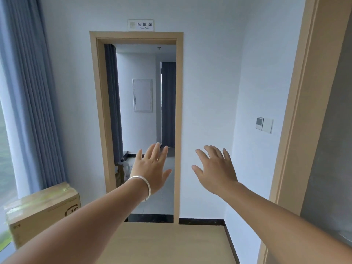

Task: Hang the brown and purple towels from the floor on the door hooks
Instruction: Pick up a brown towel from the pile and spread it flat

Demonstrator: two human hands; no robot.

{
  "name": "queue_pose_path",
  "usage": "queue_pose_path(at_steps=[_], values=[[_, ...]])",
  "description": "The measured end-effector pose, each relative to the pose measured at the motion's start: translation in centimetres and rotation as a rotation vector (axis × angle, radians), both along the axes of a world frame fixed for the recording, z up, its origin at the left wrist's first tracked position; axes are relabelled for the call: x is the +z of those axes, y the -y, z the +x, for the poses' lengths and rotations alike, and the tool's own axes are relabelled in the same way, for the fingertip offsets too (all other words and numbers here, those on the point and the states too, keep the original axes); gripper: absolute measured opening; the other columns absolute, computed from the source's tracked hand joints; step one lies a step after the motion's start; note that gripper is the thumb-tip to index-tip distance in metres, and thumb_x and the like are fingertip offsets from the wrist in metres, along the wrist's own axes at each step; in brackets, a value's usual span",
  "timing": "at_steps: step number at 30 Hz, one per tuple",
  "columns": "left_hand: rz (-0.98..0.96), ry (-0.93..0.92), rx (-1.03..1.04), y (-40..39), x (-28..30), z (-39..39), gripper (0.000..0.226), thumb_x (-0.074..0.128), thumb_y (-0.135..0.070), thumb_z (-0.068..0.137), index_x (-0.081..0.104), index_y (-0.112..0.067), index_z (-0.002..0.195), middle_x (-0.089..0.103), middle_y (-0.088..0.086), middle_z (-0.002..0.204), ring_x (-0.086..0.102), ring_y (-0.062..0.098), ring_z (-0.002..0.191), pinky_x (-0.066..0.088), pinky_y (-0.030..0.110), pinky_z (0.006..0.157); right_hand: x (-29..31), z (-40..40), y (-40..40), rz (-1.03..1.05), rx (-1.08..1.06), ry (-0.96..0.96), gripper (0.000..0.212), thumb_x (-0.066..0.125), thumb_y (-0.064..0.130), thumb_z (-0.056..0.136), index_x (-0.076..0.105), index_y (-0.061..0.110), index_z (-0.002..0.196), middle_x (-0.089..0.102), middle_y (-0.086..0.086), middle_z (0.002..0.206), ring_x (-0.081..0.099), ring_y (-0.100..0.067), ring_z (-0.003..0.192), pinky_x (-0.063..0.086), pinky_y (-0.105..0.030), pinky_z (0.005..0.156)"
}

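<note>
Neither towel is in view as a person's left hand [150, 168], a silver bracelet [142, 184] on its wrist, and right hand [215, 168] reach forward side by side, each grip wide open with fingers spread and holding nothing. Both hands are raised before an open wooden doorway [179, 115] in a white wall [207, 73], with a small sign [140, 25] above the frame and a light switch [264, 125] on the wall to the right. Blue curtains [28, 92] hang at far left above a cardboard box [43, 210], beside a pale wooden surface [171, 242] at the bottom.
</note>
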State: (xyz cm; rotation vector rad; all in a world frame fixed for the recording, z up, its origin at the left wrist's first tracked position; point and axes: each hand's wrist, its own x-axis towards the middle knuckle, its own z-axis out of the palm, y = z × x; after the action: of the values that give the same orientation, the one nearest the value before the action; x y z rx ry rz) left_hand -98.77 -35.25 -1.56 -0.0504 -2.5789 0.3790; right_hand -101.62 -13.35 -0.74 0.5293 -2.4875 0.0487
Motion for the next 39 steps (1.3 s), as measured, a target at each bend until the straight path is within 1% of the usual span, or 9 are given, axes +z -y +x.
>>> queue_pose_path(at_steps=[5,11,16,21,26,30,34,39], values=[[0.002,-0.007,0.031,-0.4,1.2,-8.8,0.074,0.023,-0.060,0.096,-0.007,-0.022,0.152,-0.001,0.006,0.161,-0.001,0.025,0.148,0.011,0.052,0.118,0.5,-9.6,-0.6,0.002,0.027,0.004,0.054,0.031,0.050,0.098,0.029,0.025,0.146,0.025,-0.004,0.155,0.014,-0.020,0.145,0.006,-0.047,0.118],[-0.017,0.025,0.039,0.0,0.6,-17.5,0.072,0.023,-0.059,0.096,-0.006,-0.023,0.152,0.000,0.007,0.161,0.000,0.025,0.148,0.010,0.052,0.118,-0.4,-18.7,0.3,0.008,0.042,0.033,0.055,0.032,0.050,0.098,0.029,0.026,0.146,0.026,-0.004,0.155,0.015,-0.021,0.144,0.007,-0.047,0.118],[0.000,0.034,0.026,2.2,-0.2,-25.5,0.071,0.024,-0.058,0.096,-0.004,-0.024,0.152,0.001,0.006,0.161,0.000,0.024,0.148,0.010,0.052,0.117,-1.1,-26.5,2.9,0.009,0.050,0.041,0.055,0.032,0.051,0.098,0.029,0.025,0.147,0.026,-0.004,0.155,0.015,-0.020,0.145,0.007,-0.047,0.117],[0.020,0.023,0.007,6.5,-0.3,-34.7,0.070,0.024,-0.057,0.097,-0.004,-0.025,0.152,-0.001,0.007,0.161,-0.001,0.023,0.148,0.009,0.052,0.117,-1.0,-35.1,7.3,0.031,0.038,0.035,0.055,0.032,0.050,0.098,0.028,0.025,0.147,0.024,-0.004,0.156,0.013,-0.019,0.145,0.006,-0.047,0.118],[0.050,0.013,0.015,12.8,0.4,-42.9,0.069,0.022,-0.057,0.097,-0.007,-0.026,0.152,-0.003,0.006,0.161,-0.003,0.023,0.148,0.007,0.051,0.117,0.4,-43.2,13.6,0.068,0.042,0.008,0.054,0.034,0.050,0.098,0.031,0.025,0.145,0.031,-0.003,0.151,0.019,-0.021,0.143,0.008,-0.047,0.117],[0.062,-0.005,0.052,18.8,0.4,-47.4,0.069,0.021,-0.057,0.097,-0.008,-0.026,0.152,-0.003,0.006,0.161,-0.003,0.024,0.148,0.007,0.052,0.117,0.4,-48.8,20.0,0.075,0.082,0.003,0.054,0.035,0.049,0.097,0.030,0.026,0.145,0.032,-0.002,0.150,0.023,-0.020,0.141,0.011,-0.046,0.116],[0.085,0.006,0.140,25.6,-1.6,-49.3,0.069,0.022,-0.059,0.096,-0.004,-0.028,0.151,0.001,0.007,0.161,0.001,0.025,0.148,0.009,0.053,0.117,-1.0,-52.8,27.5,0.079,0.175,0.027,0.054,0.036,0.050,0.097,0.031,0.026,0.145,0.030,-0.002,0.152,0.021,-0.020,0.142,0.015,-0.044,0.115],[0.111,0.045,0.348,35.9,-4.5,-48.9,0.070,0.021,-0.061,0.095,-0.004,-0.029,0.152,0.003,0.005,0.161,0.001,0.026,0.147,0.011,0.052,0.116,-3.5,-56.0,39.0,0.085,0.362,0.070,0.053,0.038,0.051,0.095,0.035,0.027,0.142,0.033,-0.002,0.150,0.022,-0.019,0.141,0.011,-0.045,0.117]])
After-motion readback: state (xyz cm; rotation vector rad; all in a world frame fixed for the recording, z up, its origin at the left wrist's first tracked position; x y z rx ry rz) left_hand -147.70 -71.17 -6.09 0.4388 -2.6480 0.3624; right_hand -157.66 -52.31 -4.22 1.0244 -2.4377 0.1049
